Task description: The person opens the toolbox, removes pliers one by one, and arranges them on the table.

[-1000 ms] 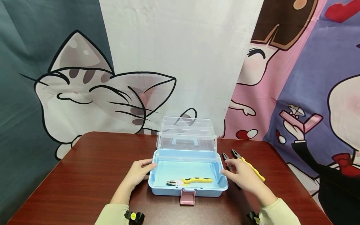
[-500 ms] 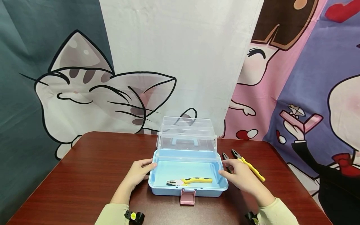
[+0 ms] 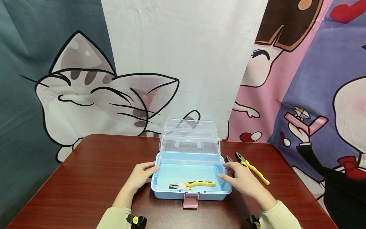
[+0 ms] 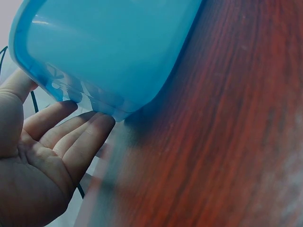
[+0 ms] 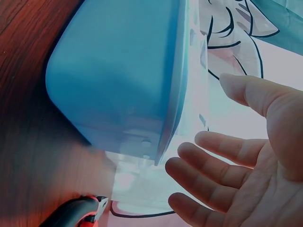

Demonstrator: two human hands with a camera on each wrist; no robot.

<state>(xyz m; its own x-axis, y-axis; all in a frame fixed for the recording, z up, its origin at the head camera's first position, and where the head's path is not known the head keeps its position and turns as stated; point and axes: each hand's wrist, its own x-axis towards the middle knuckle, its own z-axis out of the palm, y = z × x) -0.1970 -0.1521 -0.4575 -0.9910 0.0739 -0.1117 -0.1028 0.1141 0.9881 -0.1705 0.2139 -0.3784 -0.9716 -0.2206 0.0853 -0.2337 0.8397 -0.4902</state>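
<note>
A light blue plastic toolbox point(image 3: 186, 194) stands with its clear lid point(image 3: 190, 130) raised at the back. Inside, near the front wall, lies a pair of yellow-handled pliers point(image 3: 201, 183). My left hand point(image 3: 138, 175) holds the box's left side, thumb at the rim and fingertips against the outer wall point(image 4: 113, 52). My right hand point(image 3: 244, 179) is beside the right rim, its thumb over the edge in the head view; the right wrist view shows its fingers spread and apart from the wall point(image 5: 118, 75).
On the table point(image 3: 108, 165), right of the box, lie yellow-handled pliers point(image 3: 255, 171) and pliers with dark red-and-black handles point(image 5: 80, 210), mostly covered by my right hand in the head view. A pink latch point(image 3: 190, 201) hangs at the box's front. A printed cloth point(image 3: 183, 57) hangs behind.
My right hand has shifted slightly left, from beside the pliers on the table to over the box's right rim. My left hand, the box and the pliers stay put.
</note>
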